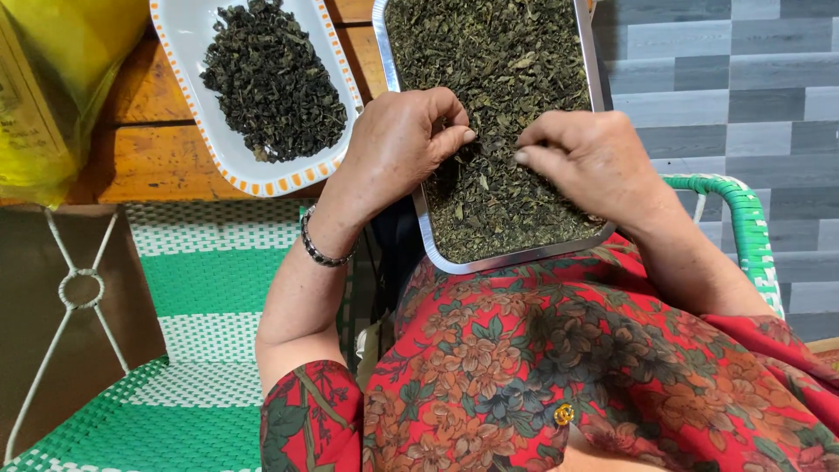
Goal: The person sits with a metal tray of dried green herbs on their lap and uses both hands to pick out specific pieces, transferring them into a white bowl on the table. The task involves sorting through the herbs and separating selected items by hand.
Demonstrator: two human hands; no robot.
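Observation:
A metal tray (pixel 511 259) full of loose dried green leaves (pixel 498 61) rests on my lap and runs up out of view. My left hand (pixel 398 144) lies on the tray's left rim, its fingers curled and the thumb and forefinger pinched over the leaves. My right hand (pixel 590 157) rests on the leaves opposite, fingertips bunched together and pointing left. A small gap separates the two hands' fingertips. Whether either pinch holds a leaf is too small to tell. A dark beaded bracelet (pixel 322 253) circles my left wrist.
A white oblong dish with an orange-patterned rim (pixel 229 162) holds a heap of darker dried leaves (pixel 273 80) on a wooden table (pixel 149 162). A yellow plastic bag (pixel 52 79) sits at far left. Green-and-white woven chairs (pixel 210 288) flank me; grey tiled floor (pixel 743 87) lies to the right.

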